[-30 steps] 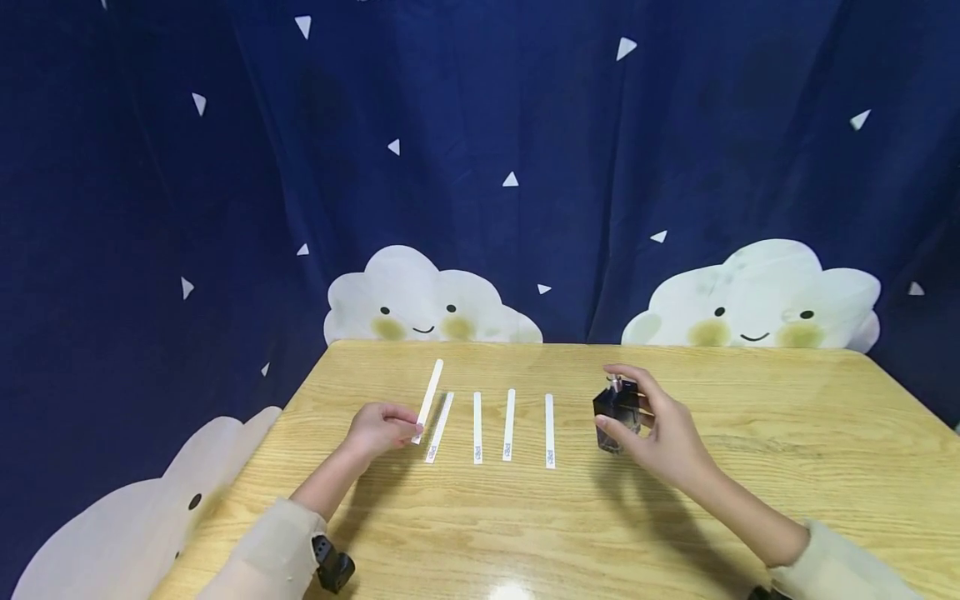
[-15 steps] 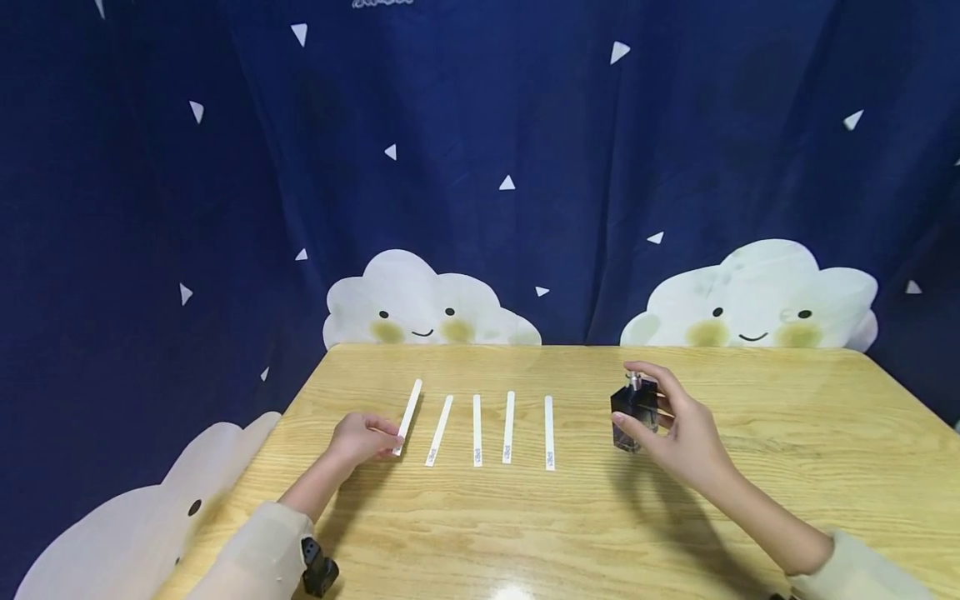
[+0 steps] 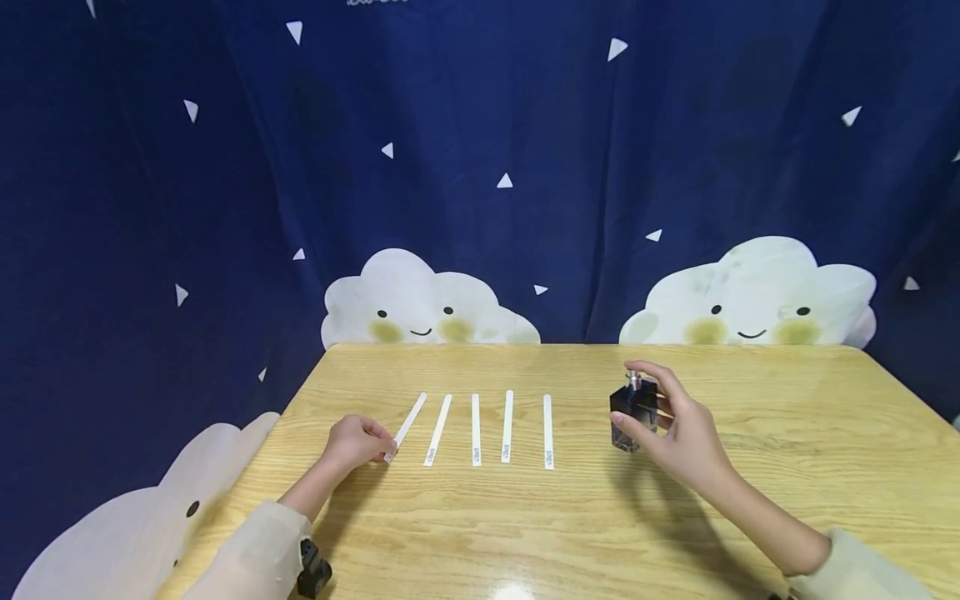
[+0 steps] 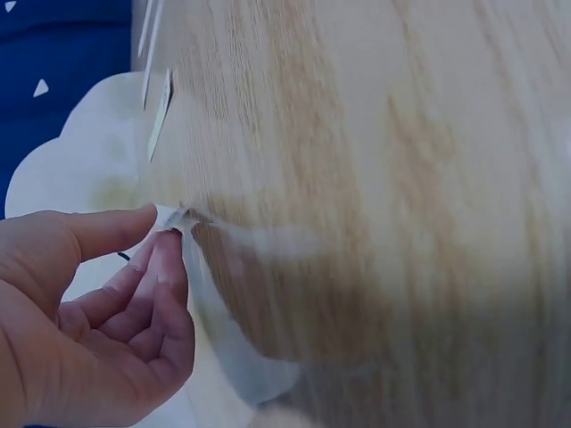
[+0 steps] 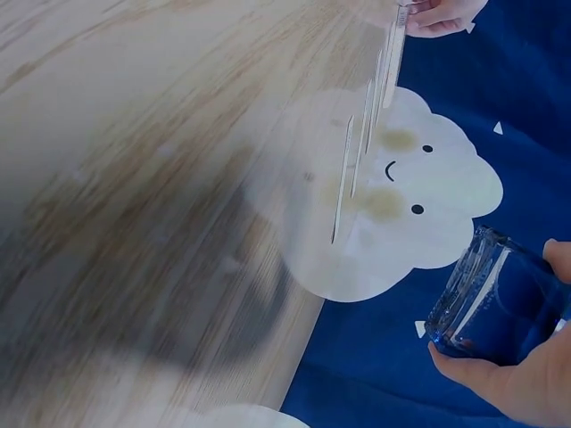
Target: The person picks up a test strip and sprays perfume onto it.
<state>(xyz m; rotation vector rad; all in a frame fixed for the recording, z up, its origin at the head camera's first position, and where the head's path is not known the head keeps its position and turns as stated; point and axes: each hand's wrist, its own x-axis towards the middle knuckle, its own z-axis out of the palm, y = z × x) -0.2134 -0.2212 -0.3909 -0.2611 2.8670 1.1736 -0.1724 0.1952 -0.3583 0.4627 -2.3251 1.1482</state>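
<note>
My left hand [image 3: 358, 440] pinches the printed lower end of a white paper perfume test strip [image 3: 412, 414], the leftmost in a row. In the left wrist view, thumb and fingertips meet on that strip's end [image 4: 167, 216], close over the table. The strip slants up to the right. On the other side, my right hand [image 3: 688, 437] holds a dark glass perfume bottle [image 3: 628, 414] upright above the table, index finger at its silver spray top [image 3: 634, 381]. The right wrist view shows the bottle's thick clear base [image 5: 486, 299] between thumb and fingers.
Several more test strips lie side by side, including a slanted one [image 3: 439, 429] beside the pinched strip and the rightmost one [image 3: 548, 433]. The wooden table [image 3: 480, 517] ends at a dark blue curtain [image 3: 465, 125] with printed clouds.
My left hand has moved left and lowered the strip towards the table, its slant increasing. My right hand has shifted right with the bottle, then held nearly still.
</note>
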